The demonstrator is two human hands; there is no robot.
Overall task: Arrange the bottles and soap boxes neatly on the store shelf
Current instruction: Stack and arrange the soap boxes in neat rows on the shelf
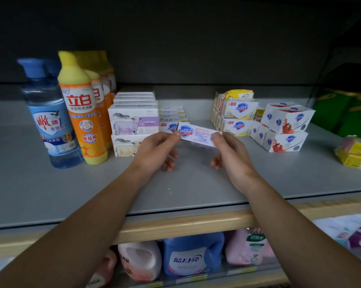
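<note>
Head view: both hands (154, 150) (231, 154) hold soap box (198, 135).

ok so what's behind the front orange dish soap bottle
Behind the front orange bottle, more matching orange bottles line up toward the shelf's back wall. Only their edges and yellow tops show, so the exact count is hidden.
</note>
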